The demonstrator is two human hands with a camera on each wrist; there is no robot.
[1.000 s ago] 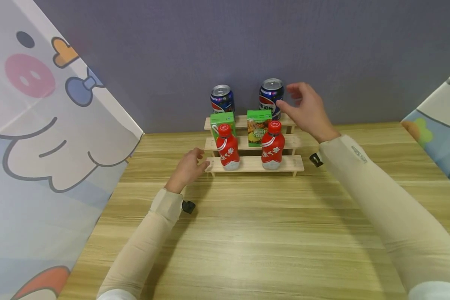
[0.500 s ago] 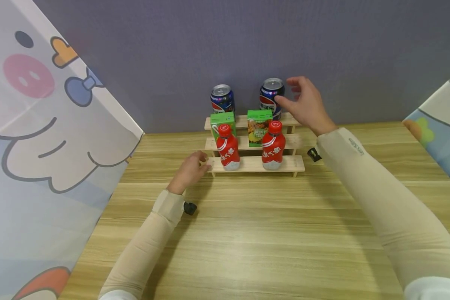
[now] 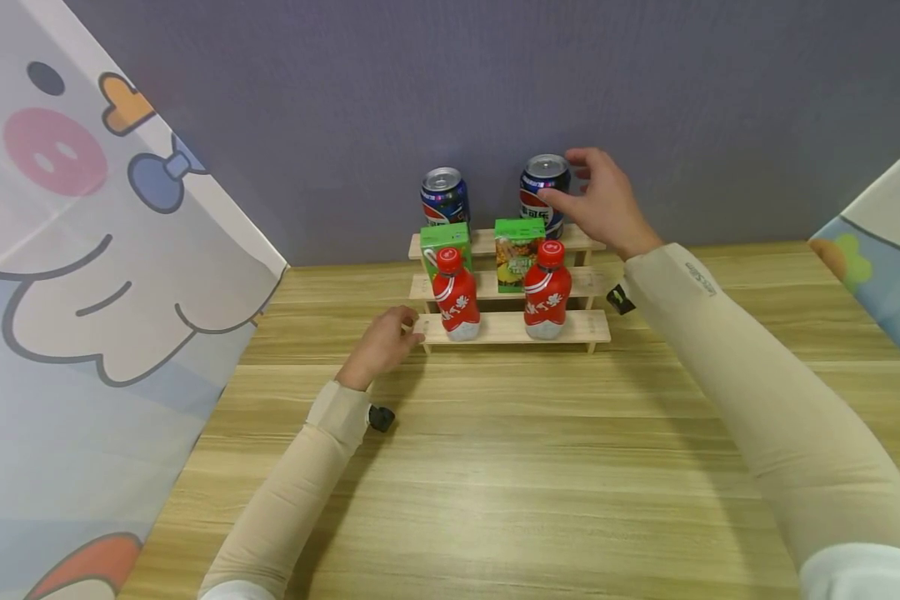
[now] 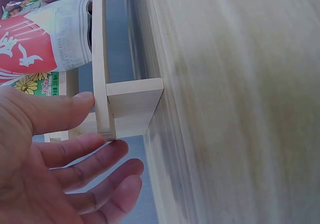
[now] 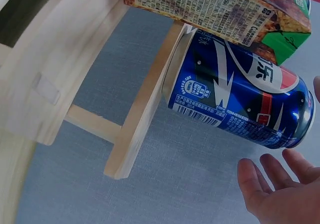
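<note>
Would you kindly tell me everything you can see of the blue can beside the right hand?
The blue can has shiny, metallic-looking sides with white and red markings, a barcode and a silver top. It stands upright on the top tier of the wooden rack, partly behind a green-topped carton. The right hand curves beside it; whether it touches is unclear.

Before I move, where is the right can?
In the head view, just right of centre: the right can stands on the top shelf, behind the right carton, with the right hand beside it.
</note>
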